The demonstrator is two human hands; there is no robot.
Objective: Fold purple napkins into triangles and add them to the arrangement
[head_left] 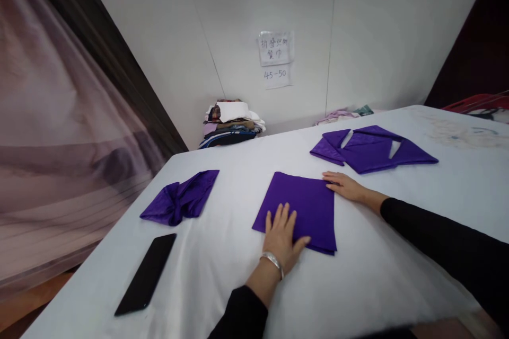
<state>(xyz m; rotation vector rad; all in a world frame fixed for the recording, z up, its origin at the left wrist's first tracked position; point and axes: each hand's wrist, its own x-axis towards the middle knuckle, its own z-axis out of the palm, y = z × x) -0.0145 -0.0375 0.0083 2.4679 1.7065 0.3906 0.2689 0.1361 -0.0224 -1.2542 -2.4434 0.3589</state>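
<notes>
A purple cloth napkin [300, 201], folded into a rough square in layers, lies flat on the white-covered table [222, 275]. My left hand [281, 233], with a silver bangle at the wrist, rests spread on its near left part. At the napkin's far right corner, my right hand [344, 185] touches the edge with fingers stretched out. Farther back on the right lies a purple folded cloth [371, 151] with two slits showing white. To the left sits another purple cloth [178, 198], gathered in the middle like a bow.
A black phone-like slab [146, 274] lies near the table's left edge. Behind the table is a pile of folded clothes [230, 124], with more fabric [338, 115] farther right. Paper signs [275, 58] hang on the wall. A sheer curtain [59, 116] hangs at left.
</notes>
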